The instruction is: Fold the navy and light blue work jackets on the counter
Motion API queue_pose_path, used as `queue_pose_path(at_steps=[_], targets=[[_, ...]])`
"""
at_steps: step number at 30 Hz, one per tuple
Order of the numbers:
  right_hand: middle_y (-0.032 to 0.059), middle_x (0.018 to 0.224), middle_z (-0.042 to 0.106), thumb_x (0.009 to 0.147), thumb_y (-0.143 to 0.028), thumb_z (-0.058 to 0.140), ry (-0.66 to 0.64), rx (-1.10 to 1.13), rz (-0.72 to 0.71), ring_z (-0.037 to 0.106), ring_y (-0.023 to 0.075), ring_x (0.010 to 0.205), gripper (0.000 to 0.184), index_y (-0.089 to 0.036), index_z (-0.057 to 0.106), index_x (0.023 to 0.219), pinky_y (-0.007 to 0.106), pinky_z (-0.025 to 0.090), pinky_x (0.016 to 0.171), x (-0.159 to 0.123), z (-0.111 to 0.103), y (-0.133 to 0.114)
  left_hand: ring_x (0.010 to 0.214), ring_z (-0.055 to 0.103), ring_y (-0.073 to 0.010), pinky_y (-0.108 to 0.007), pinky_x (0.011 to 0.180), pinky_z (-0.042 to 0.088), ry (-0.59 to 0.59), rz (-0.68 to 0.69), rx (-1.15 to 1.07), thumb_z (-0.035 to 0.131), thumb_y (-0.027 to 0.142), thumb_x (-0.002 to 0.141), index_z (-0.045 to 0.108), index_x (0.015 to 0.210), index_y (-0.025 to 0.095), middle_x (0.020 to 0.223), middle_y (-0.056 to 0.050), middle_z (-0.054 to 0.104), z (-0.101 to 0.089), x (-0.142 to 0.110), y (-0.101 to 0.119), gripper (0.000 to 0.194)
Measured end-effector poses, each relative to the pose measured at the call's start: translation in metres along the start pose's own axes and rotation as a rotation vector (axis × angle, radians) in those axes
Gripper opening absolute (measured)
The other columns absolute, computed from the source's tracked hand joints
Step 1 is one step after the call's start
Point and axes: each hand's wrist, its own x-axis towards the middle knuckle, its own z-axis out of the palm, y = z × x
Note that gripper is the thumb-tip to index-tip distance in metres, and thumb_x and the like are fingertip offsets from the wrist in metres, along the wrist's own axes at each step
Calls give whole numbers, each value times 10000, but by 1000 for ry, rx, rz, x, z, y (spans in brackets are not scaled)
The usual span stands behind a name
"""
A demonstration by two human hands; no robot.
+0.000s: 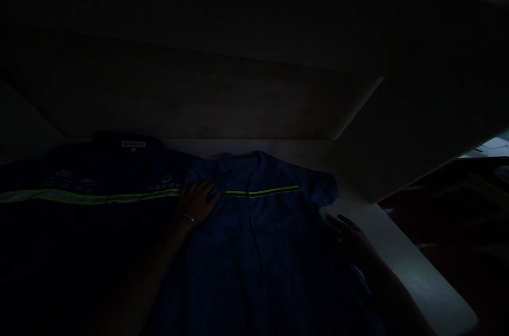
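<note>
The scene is very dark. A blue work shirt [262, 240] with a yellow-green reflective stripe across the chest lies flat on a pale table [405, 256], collar away from me. My left hand [196, 201] rests flat on the shirt's left chest, fingers stretched out, a bracelet on the wrist. My right hand [348, 235] lies at the shirt's right edge below the short sleeve, fingers extended. Neither hand holds anything.
A darker navy garment [87, 187] with a matching reflective stripe and a white neck label lies spread to the left, its edge under the blue shirt. A wall rises behind the table. The table's right edge drops off to dim clutter.
</note>
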Motion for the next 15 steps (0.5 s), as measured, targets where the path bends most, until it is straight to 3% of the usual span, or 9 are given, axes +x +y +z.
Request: queue_pose_path(at_steps=[3,6,10,15], targets=[[121,1114,708,640,-401,709,-138,44,15,655,328,1041,289,-240,739,877,432,557,834,-14,4,7,1255,510,-250,-484,1094,295,9,17,5,380,564,913,609,1237,309,1351,-29,608,0,0,0,472],[144,1072,719,672,-433,677,-248,107,65,686,310,954,346,-189,749,907,397,563,788,-8,3,10,1260,504,-245,-481,1095,286,13,19,18,371,557,919,608,1231,318,1354,-28,606,2,0,-1,458],[143,1000,731,738,-454,611,-143,275,159,700,250,830,368,-187,711,971,348,554,695,23,1,-2,1245,513,-248,-469,1084,295,13,22,22,377,561,917,614,1225,314,1355,-30,605,6,0,-3,461],[102,757,707,719,-486,668,-13,210,37,669,236,685,337,-191,676,881,338,532,572,62,25,-36,1218,530,-251,-477,1072,306,41,32,0,384,549,921,613,1218,299,1324,-28,627,4,-1,-3,450]])
